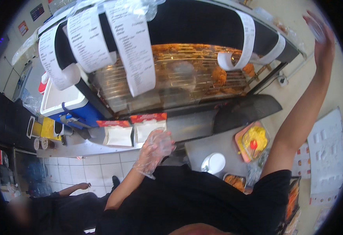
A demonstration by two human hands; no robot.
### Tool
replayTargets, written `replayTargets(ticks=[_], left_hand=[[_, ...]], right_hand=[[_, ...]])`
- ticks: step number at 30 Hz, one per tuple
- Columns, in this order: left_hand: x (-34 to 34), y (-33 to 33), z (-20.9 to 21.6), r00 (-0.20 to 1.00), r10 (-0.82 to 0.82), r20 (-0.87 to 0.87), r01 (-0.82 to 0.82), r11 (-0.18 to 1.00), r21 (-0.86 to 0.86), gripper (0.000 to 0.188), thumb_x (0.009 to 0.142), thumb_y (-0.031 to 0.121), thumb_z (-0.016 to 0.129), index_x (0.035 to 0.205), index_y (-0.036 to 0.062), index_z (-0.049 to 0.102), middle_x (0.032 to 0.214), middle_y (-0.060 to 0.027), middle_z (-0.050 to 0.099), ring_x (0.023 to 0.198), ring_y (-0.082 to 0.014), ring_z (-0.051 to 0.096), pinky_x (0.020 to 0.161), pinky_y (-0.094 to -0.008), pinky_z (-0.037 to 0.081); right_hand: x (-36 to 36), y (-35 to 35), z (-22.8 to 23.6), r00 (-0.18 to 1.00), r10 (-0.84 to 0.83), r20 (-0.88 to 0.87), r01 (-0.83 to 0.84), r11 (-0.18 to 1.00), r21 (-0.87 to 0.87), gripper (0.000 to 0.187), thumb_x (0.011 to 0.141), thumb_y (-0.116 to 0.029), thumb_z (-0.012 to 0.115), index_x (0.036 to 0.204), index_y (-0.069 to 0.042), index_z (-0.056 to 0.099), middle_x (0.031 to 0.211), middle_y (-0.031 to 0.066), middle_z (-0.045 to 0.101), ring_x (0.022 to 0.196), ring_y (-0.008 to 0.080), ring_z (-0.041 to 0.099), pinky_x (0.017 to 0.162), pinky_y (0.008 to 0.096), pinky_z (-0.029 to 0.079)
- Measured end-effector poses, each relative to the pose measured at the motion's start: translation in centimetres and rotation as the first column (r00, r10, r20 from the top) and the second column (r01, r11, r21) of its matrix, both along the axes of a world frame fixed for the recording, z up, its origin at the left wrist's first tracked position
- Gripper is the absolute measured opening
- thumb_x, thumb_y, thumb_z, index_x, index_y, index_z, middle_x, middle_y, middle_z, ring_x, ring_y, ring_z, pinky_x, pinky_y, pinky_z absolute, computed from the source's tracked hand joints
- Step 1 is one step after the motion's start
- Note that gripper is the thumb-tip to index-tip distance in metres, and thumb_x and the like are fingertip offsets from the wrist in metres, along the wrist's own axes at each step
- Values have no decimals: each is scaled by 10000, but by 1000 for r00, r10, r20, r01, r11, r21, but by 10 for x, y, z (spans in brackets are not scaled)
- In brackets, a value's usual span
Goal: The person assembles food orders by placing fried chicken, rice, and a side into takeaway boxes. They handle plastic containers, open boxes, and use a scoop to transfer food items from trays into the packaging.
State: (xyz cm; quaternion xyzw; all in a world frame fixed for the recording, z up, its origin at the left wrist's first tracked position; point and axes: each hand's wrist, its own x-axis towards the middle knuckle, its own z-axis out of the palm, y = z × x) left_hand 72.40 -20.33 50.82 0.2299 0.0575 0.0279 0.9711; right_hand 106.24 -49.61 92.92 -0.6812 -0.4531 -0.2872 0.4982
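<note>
My left hand [157, 145], in a clear plastic glove, is raised in front of the counter with its fingers curled. A translucent roundish shape shows at its palm; I cannot tell whether it is a held thing or bunched glove. Just beyond it stand two open white paper boxes [118, 136] with red flaps, side by side on the steel counter. My right arm reaches up at the far right. There my right hand [322, 37] has its fingers stretched out, with a shiny pale patch at the fingers that I cannot make out.
Long printed receipts [130, 47] hang before a lit glass cabinet [195, 78] of browned food. A blue cooler box [81, 111] stands at left. On the right are a yellow-filled tray [255, 139] and a white round container [213, 163]. Another person [62, 207] is at lower left.
</note>
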Motion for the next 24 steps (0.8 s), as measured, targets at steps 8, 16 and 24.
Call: replayTargets(ticks=[8,16,24], left_hand=[[-39,-7,-55,985,-170,7,158,926,344,405,947,188,524,1313,31,452,1370,-181,469,1262,-289,496,1056,-395,429],[-109,-64,-112,858,-507,-81,473,719,510,432,1044,260,371,1410,31,398,1375,-95,466,1280,-204,424,1103,-362,323],[-101,-88,-107,651,-725,-226,709,473,523,404,956,196,533,1336,82,457,1242,-70,540,1149,-183,521,981,-321,445]], right_hand=[[-226,46,-416,559,378,-738,-103,915,391,585,975,-505,436,1325,-38,479,1162,111,611,986,216,616,882,381,490],[-486,63,-559,307,91,-947,237,957,169,562,1029,-411,330,1430,-19,368,1410,135,453,1298,259,444,1108,399,321],[-488,9,-533,261,-105,-960,188,981,-56,514,1040,-338,354,1411,17,361,1346,157,478,1269,255,444,1080,363,322]])
